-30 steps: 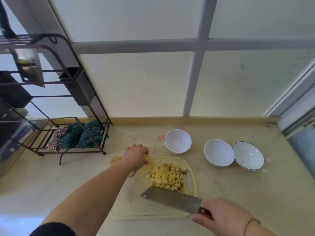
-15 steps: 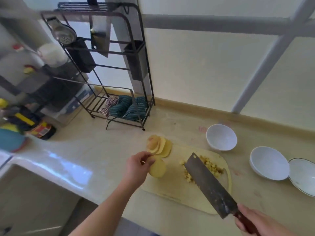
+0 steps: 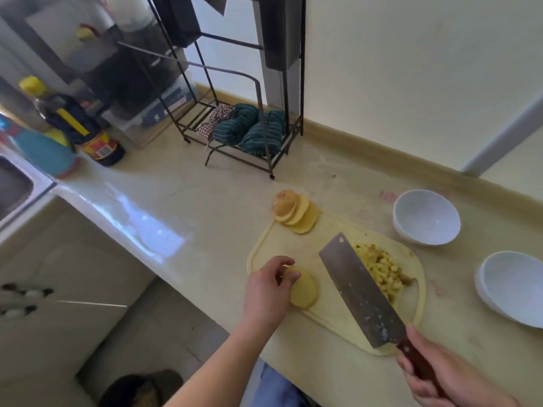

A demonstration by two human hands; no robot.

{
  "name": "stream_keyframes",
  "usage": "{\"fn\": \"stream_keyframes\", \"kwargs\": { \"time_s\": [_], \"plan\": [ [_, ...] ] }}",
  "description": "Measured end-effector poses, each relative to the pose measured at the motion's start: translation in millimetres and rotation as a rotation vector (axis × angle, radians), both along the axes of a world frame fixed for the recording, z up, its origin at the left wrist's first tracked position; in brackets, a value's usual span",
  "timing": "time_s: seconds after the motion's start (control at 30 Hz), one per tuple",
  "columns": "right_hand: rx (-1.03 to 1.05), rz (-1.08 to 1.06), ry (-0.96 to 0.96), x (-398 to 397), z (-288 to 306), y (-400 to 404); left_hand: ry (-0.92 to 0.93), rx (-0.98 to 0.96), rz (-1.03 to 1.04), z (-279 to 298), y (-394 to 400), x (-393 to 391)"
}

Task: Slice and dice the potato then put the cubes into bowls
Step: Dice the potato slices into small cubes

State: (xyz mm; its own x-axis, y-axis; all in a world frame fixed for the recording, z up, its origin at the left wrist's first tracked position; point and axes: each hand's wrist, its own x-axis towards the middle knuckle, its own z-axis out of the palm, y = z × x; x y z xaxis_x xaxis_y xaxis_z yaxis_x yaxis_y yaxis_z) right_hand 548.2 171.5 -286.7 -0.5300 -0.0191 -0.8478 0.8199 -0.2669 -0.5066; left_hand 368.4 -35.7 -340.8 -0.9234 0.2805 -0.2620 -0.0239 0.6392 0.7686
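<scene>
Your left hand (image 3: 269, 292) sits at the near left corner of the cutting board (image 3: 332, 312), fingers curled, with the fingertips pinching a small stack of potato slices (image 3: 304, 290) that lies flat on the board. Your right hand (image 3: 440, 377) is wrapped around the dark reddish handle of the cleaver (image 3: 360, 292). The broad blade points away from you and to the left, angled across the middle of the board, between the slices you hold and the pile of potato cubes (image 3: 382, 268); whether its edge touches the board you cannot tell from here.

The cubes are heaped on the right part of the board, partly hidden behind the blade. A second stack of slices (image 3: 295, 211), fanned out and topped by an end piece with skin on it, lies at the far left corner of the board, hanging partly over onto the counter (image 3: 182, 201).

Two white bowls stand on the counter to the right of the board: one bowl (image 3: 426, 217) just past the far right corner, the other bowl (image 3: 512, 287) further right and cut by the frame edge. Neither shows any potato in it.

Behind the board a black wire rack (image 3: 244, 92) stands against the wall, with striped green cloths (image 3: 252, 130) bundled on its bottom shelf. To the far left a dark sauce bottle (image 3: 73, 121) with a yellow cap stands near the counter's edge.
</scene>
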Motion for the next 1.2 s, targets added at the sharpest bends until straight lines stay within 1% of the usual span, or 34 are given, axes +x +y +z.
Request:
{"fn": "stream_keyframes", "kwargs": {
  "time_s": [0.07, 0.1, 0.2, 0.3, 0.4, 0.57, 0.7, 0.87, 1.0, 1.07, 1.2],
  "plan": [
    [0.067, 0.030, -0.008, -3, -4, 2, 0.072, -0.037, 0.010, -11, 6, 9],
    [0.115, 0.058, 0.003, -3, -5, 0, 0.141, -0.063, -0.002, -17, 8, 14],
    [0.239, 0.107, 0.051, -1, -11, -10, 0.417, -0.107, -0.078, -38, 7, 26],
    [0.330, 0.136, 0.117, -1, -17, -19, 0.570, -0.167, -0.229, -53, -2, 37],
    [0.386, 0.157, 0.151, 1, -27, -23, 0.664, -0.158, -0.372, -60, -11, 43],
    [0.394, 0.233, 0.122, 1, -31, -22, 0.668, -0.157, -0.381, -63, -9, 41],
    [0.417, 0.232, 0.150, -2, -28, -19, 0.748, -0.147, -0.395, -62, -4, 41],
    [0.459, 0.267, 0.179, -2, -25, -19, 0.849, -0.068, -0.487, -58, -1, 28],
    [0.566, 0.297, 0.177, -4, -21, -19, 0.870, -0.041, -0.498, -59, -1, 24],
    [0.565, 0.277, 0.164, -7, -19, -20, 0.868, -0.042, -0.499, -60, 0, 24],
    [0.571, 0.305, 0.160, -10, -14, -19, 0.832, -0.031, -0.506, -59, 0, 22]
  ]
}}
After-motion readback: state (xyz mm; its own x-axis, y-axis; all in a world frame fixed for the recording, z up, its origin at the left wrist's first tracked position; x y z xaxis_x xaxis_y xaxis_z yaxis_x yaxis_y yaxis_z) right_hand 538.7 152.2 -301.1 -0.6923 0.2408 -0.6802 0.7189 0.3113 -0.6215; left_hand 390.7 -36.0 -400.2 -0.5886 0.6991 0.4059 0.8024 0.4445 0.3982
